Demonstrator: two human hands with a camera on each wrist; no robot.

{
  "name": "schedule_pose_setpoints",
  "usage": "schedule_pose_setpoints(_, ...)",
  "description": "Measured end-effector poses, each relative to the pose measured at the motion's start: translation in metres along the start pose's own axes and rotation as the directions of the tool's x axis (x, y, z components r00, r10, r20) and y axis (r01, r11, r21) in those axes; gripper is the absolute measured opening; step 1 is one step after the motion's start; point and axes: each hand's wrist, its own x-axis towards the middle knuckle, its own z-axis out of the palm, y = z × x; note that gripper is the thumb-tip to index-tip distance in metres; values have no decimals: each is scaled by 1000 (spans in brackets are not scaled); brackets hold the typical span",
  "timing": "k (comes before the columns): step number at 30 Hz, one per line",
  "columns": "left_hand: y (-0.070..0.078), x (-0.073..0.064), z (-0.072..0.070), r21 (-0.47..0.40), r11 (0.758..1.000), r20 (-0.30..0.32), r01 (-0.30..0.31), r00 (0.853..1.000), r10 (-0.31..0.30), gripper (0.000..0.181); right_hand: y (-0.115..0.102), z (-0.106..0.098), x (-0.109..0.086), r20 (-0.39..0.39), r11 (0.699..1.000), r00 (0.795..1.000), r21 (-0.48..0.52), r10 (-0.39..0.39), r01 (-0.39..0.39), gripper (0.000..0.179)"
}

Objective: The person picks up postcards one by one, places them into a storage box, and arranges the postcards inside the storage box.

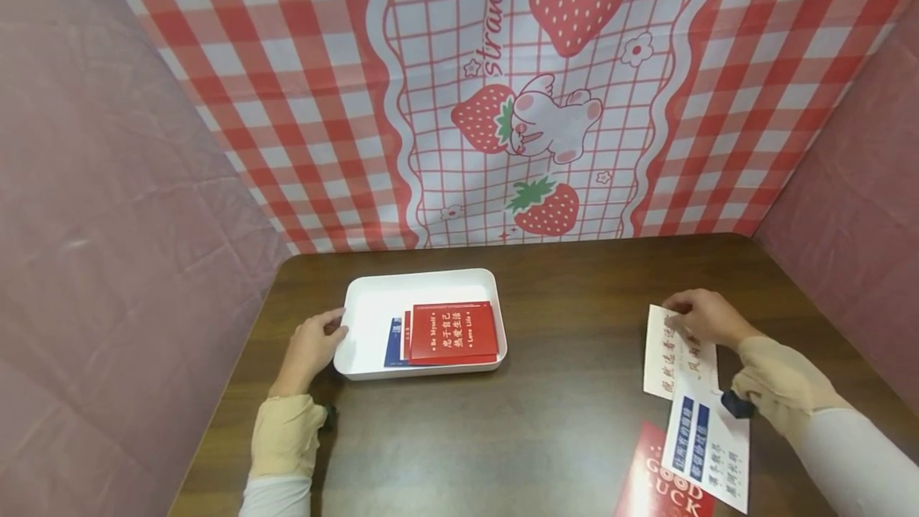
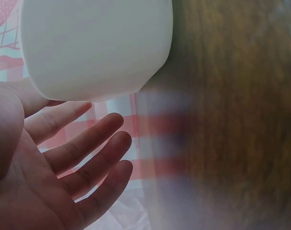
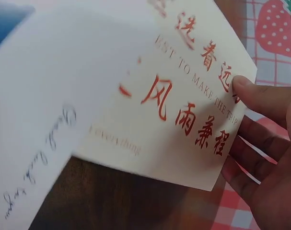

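Observation:
My right hand [image 1: 707, 317] pinches the edge of a cream card with red Chinese lettering [image 1: 659, 357], thumb on its face and fingers behind. A white card with blue printed blocks [image 1: 721, 433] overlaps the cream card's lower part; its pale handwritten area blurs close in the right wrist view. Below it lies a red "Good Luck" card [image 1: 639, 477], partly covered. At the left end of a white tray [image 1: 369, 301], my left hand [image 1: 309, 349] touches the side with thumb and index finger, the other fingers loosely extended. Inside are a red card [image 1: 452, 333] and several others beneath.
The brown wooden table [image 1: 560, 389] carries everything. A red-and-white strawberry cloth [image 1: 531, 102] hangs along its back edge. Plain pinkish fabric walls [image 1: 129, 262] stand at both sides.

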Motion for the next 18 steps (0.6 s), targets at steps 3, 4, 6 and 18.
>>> schedule_pose_setpoints(3, 0, 0, 0, -1, 1000, -3, -3, 1000, 3, 41, 2, -1, 0, -9, 999, 999, 37, 32, -32, 30)
schedule_pose_setpoints(4, 0, 0, 0, 1, 1000, -5, -5, 1000, 5, 41, 3, -1, 0, -15, 998, 999, 46, 34, -33, 29)
schedule_pose_setpoints(6, 0, 0, 0, 2, 1000, -8, -10, 1000, 11, 41, 4, -2, -1, -24, 997, 999, 71, 44, -42, 29)
schedule_pose_setpoints(18, 0, 0, 0, 1, 1000, -23, -24, 999, 24, 41, 4, -7, -2, -69, 972, 988, 199, 140, -124, 37)
